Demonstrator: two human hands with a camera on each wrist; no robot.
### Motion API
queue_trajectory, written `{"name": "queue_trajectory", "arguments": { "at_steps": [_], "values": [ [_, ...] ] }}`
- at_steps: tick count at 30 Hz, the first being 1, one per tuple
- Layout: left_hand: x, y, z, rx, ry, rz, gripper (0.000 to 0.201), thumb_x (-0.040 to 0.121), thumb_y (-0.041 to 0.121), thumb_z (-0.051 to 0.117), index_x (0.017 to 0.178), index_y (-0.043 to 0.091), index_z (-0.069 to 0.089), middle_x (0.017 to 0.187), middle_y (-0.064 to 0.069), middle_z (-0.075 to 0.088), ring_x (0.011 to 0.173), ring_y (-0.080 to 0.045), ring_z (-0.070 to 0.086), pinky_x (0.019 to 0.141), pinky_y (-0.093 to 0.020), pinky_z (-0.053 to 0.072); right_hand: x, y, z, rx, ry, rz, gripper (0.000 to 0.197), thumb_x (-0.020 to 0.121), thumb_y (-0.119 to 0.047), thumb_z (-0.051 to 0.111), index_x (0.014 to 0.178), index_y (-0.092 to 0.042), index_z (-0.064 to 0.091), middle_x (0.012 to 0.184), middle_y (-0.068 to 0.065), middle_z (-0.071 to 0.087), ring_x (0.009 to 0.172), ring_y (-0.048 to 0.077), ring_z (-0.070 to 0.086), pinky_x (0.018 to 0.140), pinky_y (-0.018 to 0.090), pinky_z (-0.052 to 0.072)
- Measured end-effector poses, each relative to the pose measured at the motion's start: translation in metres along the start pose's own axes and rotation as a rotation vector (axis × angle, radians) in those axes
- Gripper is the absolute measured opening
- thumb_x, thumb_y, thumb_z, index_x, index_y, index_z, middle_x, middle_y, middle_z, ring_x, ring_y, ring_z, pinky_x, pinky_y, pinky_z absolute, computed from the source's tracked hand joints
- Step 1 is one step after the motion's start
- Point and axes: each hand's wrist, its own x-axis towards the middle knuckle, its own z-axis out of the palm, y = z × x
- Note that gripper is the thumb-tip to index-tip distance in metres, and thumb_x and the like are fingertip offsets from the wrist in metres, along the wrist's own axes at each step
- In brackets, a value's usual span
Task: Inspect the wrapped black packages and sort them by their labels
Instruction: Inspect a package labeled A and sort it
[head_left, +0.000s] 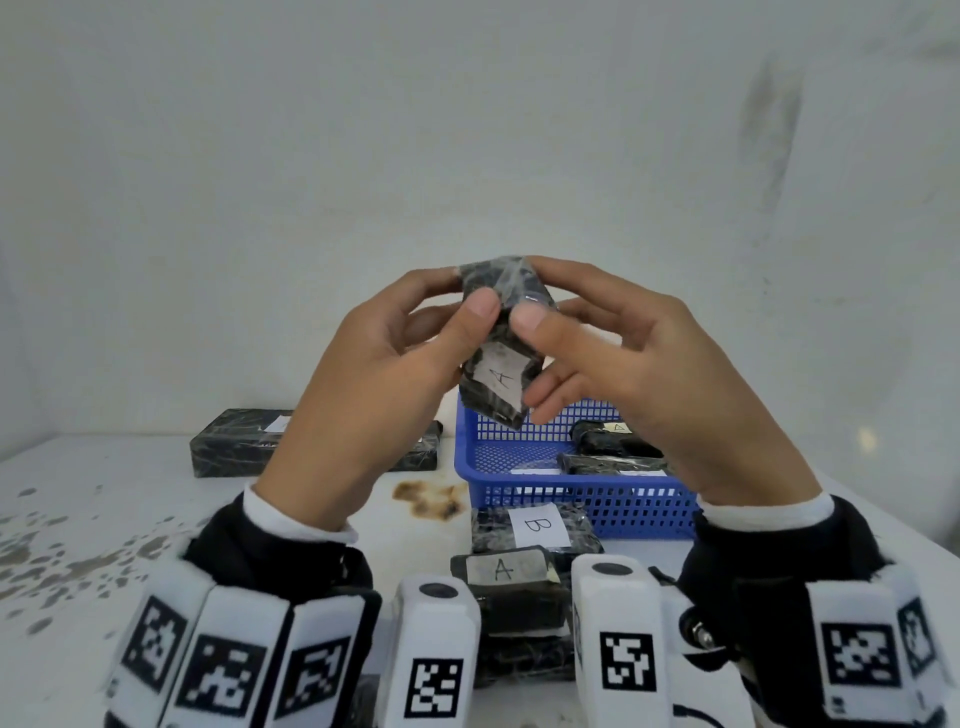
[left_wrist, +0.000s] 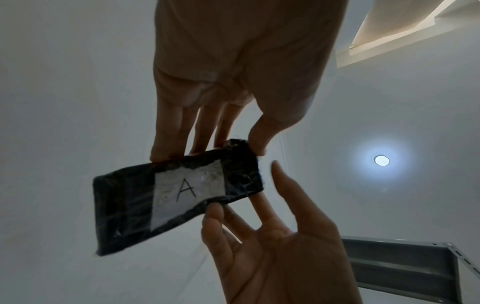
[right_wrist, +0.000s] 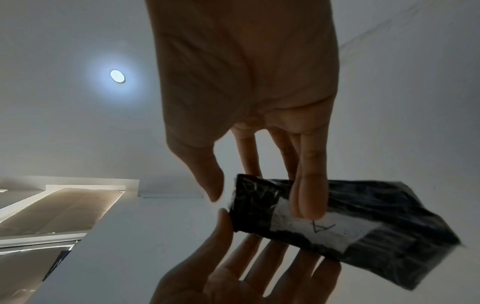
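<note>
Above blue basket (head_left: 571, 499); both hands' grip pinching package (head_left: 498, 332) | head only: basket; wrists: ceiling lamp (left_wrist: 381, 160)

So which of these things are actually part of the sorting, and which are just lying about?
Part of the job:
- held package marked A, pinched by left hand and right hand
- blue basket with packages inside
- package marked B
- package marked A on the table
- long package at the back

Just there:
- brown stain
- ceiling light
</note>
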Motion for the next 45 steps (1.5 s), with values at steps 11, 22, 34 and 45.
{"name": "queue_trajectory", "arguments": {
  "at_steps": [11,22,34,45],
  "values": [
    [0.0,-0.001,0.002,0.012,0.035,0.045,0.022,0.092,0.029,0.057,0.106,0.017,0.07,0.082,0.003,0.075,0.079,-0.014,0.067,0.081,-0.03,0.055,0.0,-0.003,0.002,-0.006,0.017,0.013,0.017,0.088,-0.033,0.07,0.104,-0.027,0.069,0.087,0.006,0.071,0.058,0.031,0.071,0.059,0.036,0.06],
    [0.006,-0.019,-0.002,0.353,-0.139,-0.111,0.082,0.062,0.074,0.068,0.136,0.06,0.034,0.134,0.009,0.056,0.119,-0.008,0.057,0.099,-0.033,0.047,0.002,0.0,-0.016,0.03,0.112,-0.025,0.044,0.08,-0.041,0.068,0.122,-0.028,0.064,0.079,0.009,0.073,0.059,0.026,0.072,0.062,0.038,0.061],
    [0.023,-0.057,-0.004,0.41,-0.06,-0.158,0.049,0.083,0.029,0.073,0.128,0.034,0.055,0.106,0.015,0.063,0.076,-0.006,0.068,0.054,-0.014,0.052,0.014,0.047,-0.042,-0.129,0.19,0.182,0.039,0.088,-0.02,0.075,0.122,-0.036,0.063,0.101,0.003,0.074,0.069,0.015,0.073,0.065,0.013,0.051],
    [0.065,-0.131,-0.005,0.653,-0.196,-0.431,0.045,0.095,0.03,0.059,0.137,0.017,0.047,0.132,-0.005,0.058,0.111,-0.019,0.057,0.087,-0.03,0.045,0.04,0.115,-0.042,-0.516,0.137,0.533,0.024,0.088,-0.015,0.071,0.111,-0.019,0.067,0.108,0.008,0.069,0.089,0.028,0.072,0.08,0.037,0.06]
  ]
}}
